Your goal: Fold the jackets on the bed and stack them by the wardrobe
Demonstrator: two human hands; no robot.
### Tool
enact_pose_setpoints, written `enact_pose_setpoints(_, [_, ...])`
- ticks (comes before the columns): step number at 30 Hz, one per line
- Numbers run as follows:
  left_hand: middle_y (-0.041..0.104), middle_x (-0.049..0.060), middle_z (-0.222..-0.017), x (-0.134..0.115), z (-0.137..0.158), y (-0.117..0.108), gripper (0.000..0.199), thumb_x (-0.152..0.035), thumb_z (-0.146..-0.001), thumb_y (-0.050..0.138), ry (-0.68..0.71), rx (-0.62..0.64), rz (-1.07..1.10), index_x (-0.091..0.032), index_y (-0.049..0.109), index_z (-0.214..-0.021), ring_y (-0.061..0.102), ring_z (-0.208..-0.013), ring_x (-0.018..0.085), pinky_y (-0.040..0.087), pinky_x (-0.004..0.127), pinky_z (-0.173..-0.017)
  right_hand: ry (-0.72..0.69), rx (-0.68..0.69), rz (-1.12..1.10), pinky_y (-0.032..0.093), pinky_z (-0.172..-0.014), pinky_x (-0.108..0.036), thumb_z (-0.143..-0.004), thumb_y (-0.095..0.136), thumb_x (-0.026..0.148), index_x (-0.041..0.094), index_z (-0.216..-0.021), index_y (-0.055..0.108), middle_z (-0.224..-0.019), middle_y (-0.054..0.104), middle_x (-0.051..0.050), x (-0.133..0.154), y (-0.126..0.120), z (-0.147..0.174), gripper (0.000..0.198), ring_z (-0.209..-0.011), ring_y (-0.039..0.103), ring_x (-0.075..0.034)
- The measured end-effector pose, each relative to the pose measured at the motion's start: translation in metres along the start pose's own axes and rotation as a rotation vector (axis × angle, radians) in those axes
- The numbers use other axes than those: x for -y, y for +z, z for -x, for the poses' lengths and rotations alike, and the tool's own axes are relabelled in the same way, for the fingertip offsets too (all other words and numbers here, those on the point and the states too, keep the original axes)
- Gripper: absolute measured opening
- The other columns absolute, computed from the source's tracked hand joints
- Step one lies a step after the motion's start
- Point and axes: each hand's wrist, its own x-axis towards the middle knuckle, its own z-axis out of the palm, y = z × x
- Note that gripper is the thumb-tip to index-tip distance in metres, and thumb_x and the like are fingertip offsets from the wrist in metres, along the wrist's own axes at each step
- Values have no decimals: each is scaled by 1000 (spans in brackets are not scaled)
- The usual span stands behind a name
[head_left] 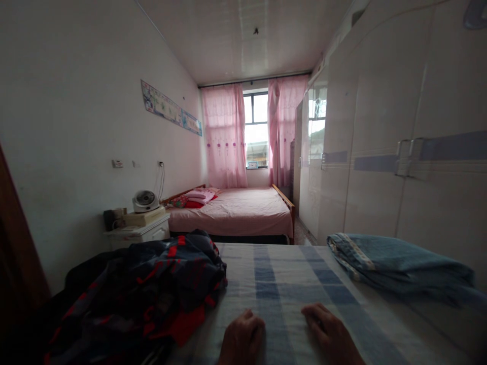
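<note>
My left hand [243, 335] is low in the middle of the head view, over the blue-and-white checked bed sheet [232, 299]. Its fingers are curled in, and nothing shows in them. To its right, my right hand [327, 329] is also loosely closed over the sheet, knuckles forward, with no object visible. A gap of bare sheet separates the two hands. Left of them lies a crumpled heap of dark clothing [152, 289] with red trim. Folded blue jeans [399, 263] rest on the right side of the bed.
A second bed [243, 213] with a pink sheet stands beyond, folded pink bedding [200, 196] on it. At left a small fan [145, 201] sits on a white bedside cabinet [152, 233]. A tall white wardrobe [376, 116] lines the right. Pink curtains [224, 132] frame the window.
</note>
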Motion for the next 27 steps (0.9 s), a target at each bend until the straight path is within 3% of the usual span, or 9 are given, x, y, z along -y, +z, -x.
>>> enact_pose_setpoints(21, [60,0,-78,-6,4,-7,24,-13,-85,44,-11,-20,41,-21,65,-77,58,-73,11,37,18,-66,40,-10,46,43,-84,-32,-83,38,34,19,-91,64,-97,66,-7,-3,1,2,31,-91,60,-21])
enact_pose_setpoints(27, [61,0,-80,-6,4,-7,24,-17,-86,44,31,-14,-18,-22,66,-80,59,-75,11,40,19,-69,13,50,68,46,-83,-30,-83,41,34,22,-96,65,-99,66,-5,-8,-4,2,31,-92,61,-20])
